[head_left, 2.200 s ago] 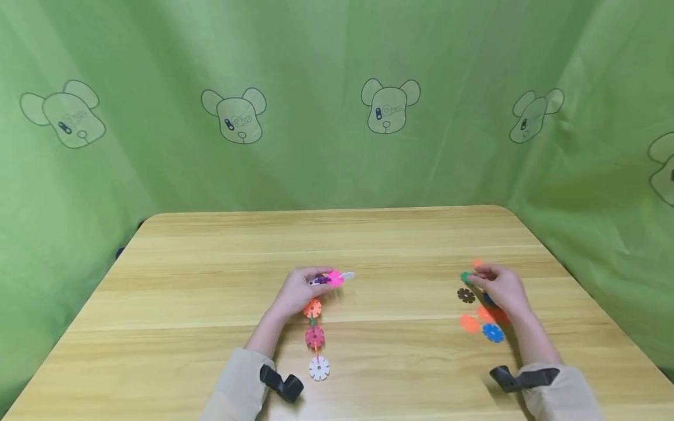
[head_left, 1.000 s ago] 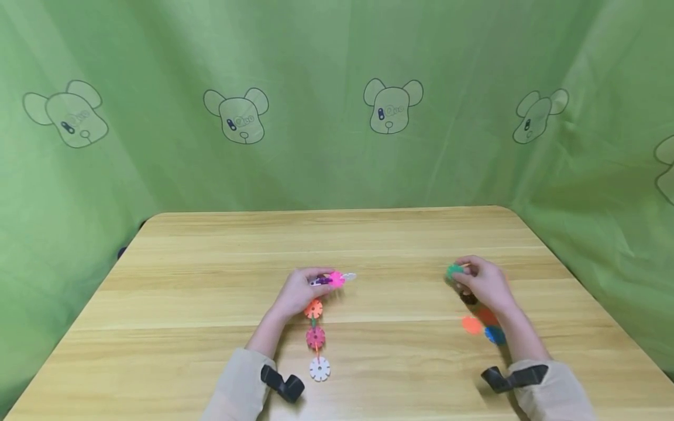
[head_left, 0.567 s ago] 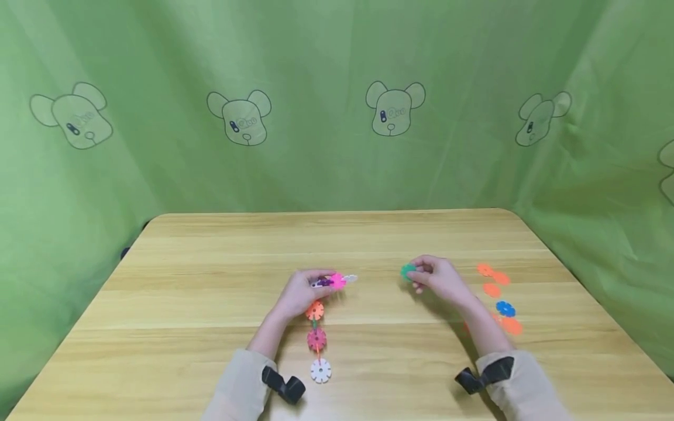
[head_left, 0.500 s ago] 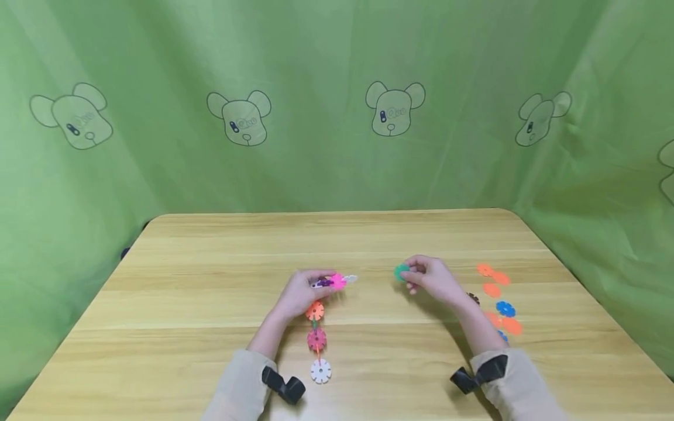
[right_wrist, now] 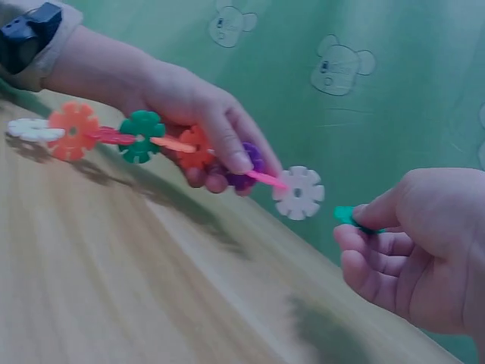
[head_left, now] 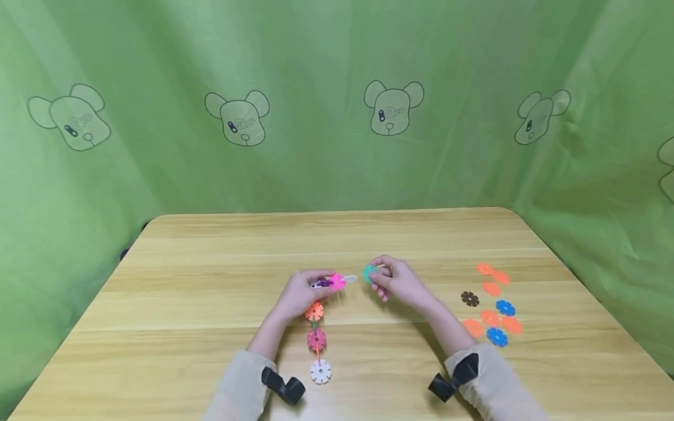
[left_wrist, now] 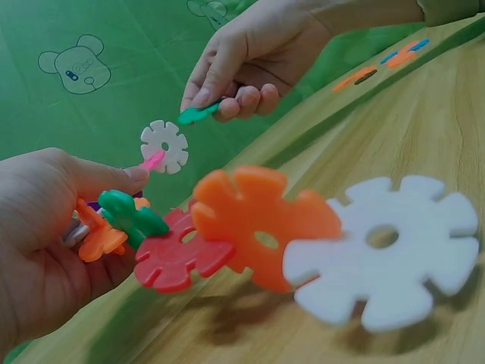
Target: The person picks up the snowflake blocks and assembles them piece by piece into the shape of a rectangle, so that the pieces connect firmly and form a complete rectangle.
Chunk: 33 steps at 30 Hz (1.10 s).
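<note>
Left hand (head_left: pixel 297 295) pinches a chain of notched plastic discs between thumb and fingers, grip at the purple disc (right_wrist: pixel 248 164). Past the left fingertips, on the side toward the right hand, the chain continues with a bright pink disc (head_left: pixel 337 282), then a white end disc (right_wrist: pixel 298 192). From the other side of the left hand, back toward the person's body, it runs through an orange disc (head_left: pixel 314 311), a green link disc (right_wrist: pixel 142 136), a red disc (head_left: pixel 316 339), a second orange disc (right_wrist: pixel 73 131) and a white near disc (head_left: pixel 320 371); neighbours slot together at an angle. Whether the white near disc touches the table (head_left: pixel 210 263) cannot be told. Right hand (head_left: pixel 402 283), raised above the table, pinches a loose green disc (head_left: pixel 369 273) between thumb and forefinger; remaining fingers curled below. Green disc lies just beside the white end disc, a small gap between them. Outward of the right hand and beside its forearm, loose pieces on the table: one brown disc (head_left: pixel 470 299), two blue discs (head_left: pixel 505 308), six orange pieces (head_left: pixel 492 289), some overlapping or touching. Black wrist device (head_left: pixel 283 385) on the left sleeve, matching unit (head_left: pixel 454 377) on the right. Beyond both hands: green curtain (head_left: pixel 316 169) printed with bear heads.
</note>
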{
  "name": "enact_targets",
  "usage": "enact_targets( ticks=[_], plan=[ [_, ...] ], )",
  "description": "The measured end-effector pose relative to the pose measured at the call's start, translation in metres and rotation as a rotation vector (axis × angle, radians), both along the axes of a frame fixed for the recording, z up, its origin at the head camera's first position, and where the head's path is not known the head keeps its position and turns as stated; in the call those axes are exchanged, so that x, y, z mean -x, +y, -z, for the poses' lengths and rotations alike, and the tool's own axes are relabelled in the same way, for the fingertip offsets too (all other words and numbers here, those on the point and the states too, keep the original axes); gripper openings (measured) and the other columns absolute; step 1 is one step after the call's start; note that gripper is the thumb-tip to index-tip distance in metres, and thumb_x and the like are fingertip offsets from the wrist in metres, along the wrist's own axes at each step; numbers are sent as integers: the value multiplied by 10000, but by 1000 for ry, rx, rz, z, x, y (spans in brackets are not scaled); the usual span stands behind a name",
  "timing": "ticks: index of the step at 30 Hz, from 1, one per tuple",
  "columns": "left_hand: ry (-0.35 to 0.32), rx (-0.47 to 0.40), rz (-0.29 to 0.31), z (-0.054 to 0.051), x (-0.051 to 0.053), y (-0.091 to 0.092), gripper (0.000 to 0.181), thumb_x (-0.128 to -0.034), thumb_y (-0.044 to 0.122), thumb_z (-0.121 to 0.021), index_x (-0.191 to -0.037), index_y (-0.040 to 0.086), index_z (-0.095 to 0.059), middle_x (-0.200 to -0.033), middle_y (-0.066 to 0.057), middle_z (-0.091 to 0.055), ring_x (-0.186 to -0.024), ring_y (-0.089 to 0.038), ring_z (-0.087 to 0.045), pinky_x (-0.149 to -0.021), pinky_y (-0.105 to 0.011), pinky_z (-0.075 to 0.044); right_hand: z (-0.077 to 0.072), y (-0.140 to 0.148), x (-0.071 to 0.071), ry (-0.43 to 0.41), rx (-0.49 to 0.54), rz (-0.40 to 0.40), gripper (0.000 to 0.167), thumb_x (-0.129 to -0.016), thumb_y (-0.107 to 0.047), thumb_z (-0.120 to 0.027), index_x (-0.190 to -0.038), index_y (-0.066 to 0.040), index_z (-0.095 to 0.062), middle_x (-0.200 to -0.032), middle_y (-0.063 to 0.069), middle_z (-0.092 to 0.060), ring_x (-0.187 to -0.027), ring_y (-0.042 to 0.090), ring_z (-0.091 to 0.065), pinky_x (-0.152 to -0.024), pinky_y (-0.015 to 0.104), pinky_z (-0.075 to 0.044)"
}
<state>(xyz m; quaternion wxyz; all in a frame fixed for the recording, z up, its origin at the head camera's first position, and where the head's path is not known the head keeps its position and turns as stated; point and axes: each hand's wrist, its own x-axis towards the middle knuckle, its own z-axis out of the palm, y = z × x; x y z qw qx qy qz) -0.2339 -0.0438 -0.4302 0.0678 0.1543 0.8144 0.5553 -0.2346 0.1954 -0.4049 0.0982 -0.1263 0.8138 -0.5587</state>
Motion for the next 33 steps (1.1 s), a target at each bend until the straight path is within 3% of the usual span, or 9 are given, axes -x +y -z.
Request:
enact_targets(
  ticks=[4, 8, 20, 28, 33],
  plan=[
    [4, 12, -3, 1, 0, 0, 364, -798, 174, -719, -1155, 129, -660, -1131, -93, -629, -702, -134, -538, -625, -266, -468, 5, -5, -1, 26, -22, 23, 273, -918, -71, -560, -1166, 36, -527, -780, 244, -591, -571, 168, -534, -496, 246, -485],
    [-1, -5, 2, 1, -1, 0, 364, -797, 183, -721, -1152, 130, -662, -1156, -92, -623, -777, -138, -558, -688, -277, -475, 6, -8, -3, 38, -43, 44, 299, -919, -83, -564, -1195, 29, -536, -767, 223, -588, -567, 170, -525, -490, 245, -476],
    [16, -3, 14, -2, -3, 1, 375, -799, 228, -721, -1152, 115, -660, -1162, -85, -624, -890, -164, -566, -773, -316, -471, 7, -9, -6, 57, -77, 4, 313, -928, -80, -544, -1220, 36, -551, -745, 189, -576, -571, 150, -505, -495, 253, -461],
    [-15, 0, 23, -4, -4, 2, 366, -807, 202, -711, -1161, 122, -654, -1126, -79, -639, -627, -123, -530, -595, -265, -481, 7, -11, -9, 37, -44, 7, 326, -918, -54, -551, -1216, 77, -540, -747, 181, -568, -585, 145, -490, -491, 236, -447],
    [-11, -17, 39, -4, -4, 2, 343, -817, 159, -700, -1153, 101, -657, -1055, -70, -662, -579, -111, -542, -544, -252, -484, 8, -11, -9, 23, -14, 5, 333, -912, -38, -552, -1217, 97, -530, -732, 157, -563, -578, 129, -482, -484, 217, -434]
  ],
)
